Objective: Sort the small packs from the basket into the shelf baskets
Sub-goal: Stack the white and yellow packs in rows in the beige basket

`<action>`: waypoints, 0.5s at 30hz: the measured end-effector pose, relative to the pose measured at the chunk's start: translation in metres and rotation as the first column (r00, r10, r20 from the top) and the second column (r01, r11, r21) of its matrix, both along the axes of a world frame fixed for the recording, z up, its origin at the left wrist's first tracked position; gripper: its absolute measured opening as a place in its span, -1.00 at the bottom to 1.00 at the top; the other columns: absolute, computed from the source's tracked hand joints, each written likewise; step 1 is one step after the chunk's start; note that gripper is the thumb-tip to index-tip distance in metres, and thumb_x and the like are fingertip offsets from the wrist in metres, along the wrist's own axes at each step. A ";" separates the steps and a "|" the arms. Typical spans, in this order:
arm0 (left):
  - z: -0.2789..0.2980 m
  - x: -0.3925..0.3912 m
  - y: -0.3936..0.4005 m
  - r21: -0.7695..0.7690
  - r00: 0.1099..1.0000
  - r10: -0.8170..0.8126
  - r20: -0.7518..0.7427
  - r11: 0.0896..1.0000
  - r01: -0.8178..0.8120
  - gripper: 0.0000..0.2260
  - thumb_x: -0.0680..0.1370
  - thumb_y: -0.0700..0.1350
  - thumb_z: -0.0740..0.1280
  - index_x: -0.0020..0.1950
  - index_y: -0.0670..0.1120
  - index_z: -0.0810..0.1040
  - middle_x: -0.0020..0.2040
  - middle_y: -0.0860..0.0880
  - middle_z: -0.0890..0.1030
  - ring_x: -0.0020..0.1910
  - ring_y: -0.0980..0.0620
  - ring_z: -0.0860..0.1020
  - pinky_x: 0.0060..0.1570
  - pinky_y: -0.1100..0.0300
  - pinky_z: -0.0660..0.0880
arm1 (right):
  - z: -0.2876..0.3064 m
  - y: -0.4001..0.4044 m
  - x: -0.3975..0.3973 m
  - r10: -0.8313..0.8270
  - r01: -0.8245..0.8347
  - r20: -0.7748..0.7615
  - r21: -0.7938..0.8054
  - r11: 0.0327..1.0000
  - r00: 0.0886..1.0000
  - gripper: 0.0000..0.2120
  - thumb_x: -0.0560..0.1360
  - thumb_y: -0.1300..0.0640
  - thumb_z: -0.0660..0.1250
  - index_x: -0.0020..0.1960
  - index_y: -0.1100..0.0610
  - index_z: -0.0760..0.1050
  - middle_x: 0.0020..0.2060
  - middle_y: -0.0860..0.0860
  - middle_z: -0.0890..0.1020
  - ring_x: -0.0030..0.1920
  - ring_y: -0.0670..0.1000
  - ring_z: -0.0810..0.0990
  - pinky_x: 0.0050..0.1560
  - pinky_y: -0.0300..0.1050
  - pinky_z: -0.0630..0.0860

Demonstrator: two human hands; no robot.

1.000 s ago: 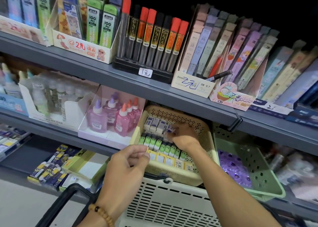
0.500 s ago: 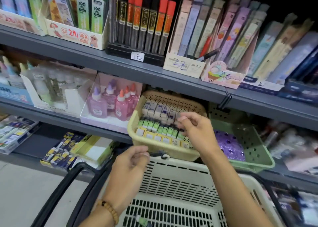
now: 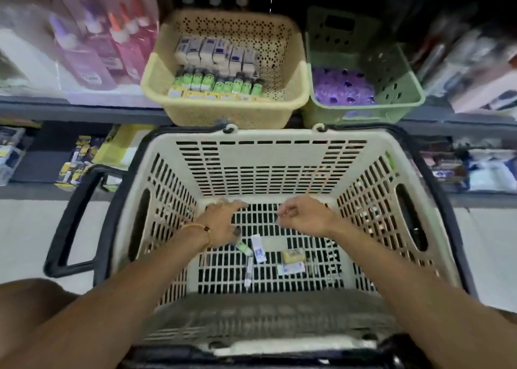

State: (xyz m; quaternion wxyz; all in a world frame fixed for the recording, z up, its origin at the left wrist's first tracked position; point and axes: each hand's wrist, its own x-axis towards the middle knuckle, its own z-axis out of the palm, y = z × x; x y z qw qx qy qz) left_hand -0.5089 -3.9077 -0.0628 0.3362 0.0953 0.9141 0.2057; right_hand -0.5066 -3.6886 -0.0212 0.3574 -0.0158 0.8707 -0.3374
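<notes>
Both hands lowered from the shelf into the shopping basket [image 3: 279, 156].
Left hand [image 3: 221, 223] and right hand [image 3: 303, 217], earlier at the yellow shelf basket [image 3: 293, 88], now hang released and empty above the small packs [image 3: 258, 248] on the basket floor; green shelf basket [image 3: 402, 88] beside.

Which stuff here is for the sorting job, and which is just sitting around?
Job: slotted cream shopping basket; small packs on its floor; yellow perforated shelf basket; green plastic shelf basket.

Sitting around: pink and purple glue bottles; yellow-and-blue packs on the lower shelf.

A stationery shop: stocked shelves [image 3: 84, 108] (glue bottles [image 3: 81, 49], shelf baskets [image 3: 223, 108]), shopping basket [image 3: 268, 156]
</notes>
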 end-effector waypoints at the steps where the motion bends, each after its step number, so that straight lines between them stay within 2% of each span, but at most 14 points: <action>1: -0.010 -0.002 0.001 -0.085 0.992 -0.120 -0.032 0.989 0.117 -0.28 0.44 -0.10 0.46 0.50 0.14 0.19 0.46 -0.10 0.29 0.41 -0.12 0.28 0.36 -0.01 0.28 | -0.011 0.002 0.003 0.115 -0.117 0.034 0.083 0.990 0.993 -0.76 0.51 0.14 0.41 0.17 0.12 0.55 0.11 0.01 0.59 0.13 0.00 0.57 0.18 -0.09 0.50; 4: -0.037 0.001 0.002 -0.233 0.923 -0.367 -0.116 0.914 0.333 -0.29 0.39 -0.08 0.48 0.44 0.15 0.21 0.34 -0.03 0.37 0.30 -0.05 0.35 0.24 0.02 0.40 | -0.037 0.008 0.014 0.392 -0.414 0.136 0.282 0.865 0.910 -0.41 0.38 -0.04 0.53 0.33 0.07 0.42 0.21 0.01 0.51 0.18 0.05 0.51 0.16 -0.06 0.47; 7: -0.053 0.009 0.003 -0.299 0.858 -0.489 -0.156 0.852 0.431 -0.47 0.41 0.03 0.46 0.30 0.16 0.30 0.25 0.03 0.42 0.22 0.00 0.35 0.19 0.02 0.39 | -0.056 0.012 0.024 0.497 -0.510 0.132 0.346 0.787 0.858 -0.31 0.32 -0.09 0.57 0.32 0.03 0.34 0.23 0.01 0.44 0.12 0.03 0.46 0.08 -0.07 0.44; 9: -0.058 0.010 0.001 -0.282 0.833 -0.528 -0.163 0.834 0.473 -0.64 0.47 0.04 0.40 0.21 0.16 0.37 0.24 0.06 0.41 0.17 0.03 0.33 0.20 0.02 0.37 | -0.065 0.011 0.029 0.589 -0.564 0.071 0.399 0.723 0.805 -0.39 0.33 -0.06 0.55 0.26 0.04 0.36 0.20 0.01 0.45 0.11 0.00 0.44 0.11 -0.11 0.41; 11: -0.058 0.010 -0.003 -0.222 0.849 -0.508 -0.143 0.853 0.473 -0.75 0.51 0.05 0.36 0.15 0.15 0.41 0.19 0.10 0.40 0.09 0.10 0.28 0.21 0.06 0.35 | -0.070 0.008 0.031 0.646 -0.594 0.018 0.413 0.690 0.763 -0.57 0.38 0.02 0.52 0.12 0.04 0.38 0.01 -0.05 0.47 0.00 -0.05 0.45 -0.01 -0.21 0.37; 13: -0.051 0.009 -0.005 -0.111 0.911 -0.397 -0.111 0.916 0.386 -0.83 0.53 0.04 0.34 0.09 0.11 0.41 0.07 0.10 0.40 0.06 0.12 0.33 0.14 0.14 0.37 | -0.071 0.008 0.027 0.623 -0.574 0.011 0.400 0.715 0.782 -0.73 0.44 0.09 0.47 -0.02 0.05 0.38 -0.14 -0.05 0.48 -0.12 -0.04 0.50 -0.14 -0.24 0.41; 15: -0.041 0.012 -0.002 0.012 0.972 -0.232 -0.040 0.972 0.233 -0.85 0.55 0.04 0.32 0.03 0.07 0.39 -0.04 0.04 0.44 -0.04 0.04 0.45 -0.09 0.17 0.39 | -0.070 0.009 0.020 0.561 -0.523 0.019 0.391 0.757 0.827 -0.79 0.46 0.11 0.44 -0.03 0.08 0.41 -0.17 -0.01 0.51 -0.18 -0.04 0.52 -0.21 -0.22 0.46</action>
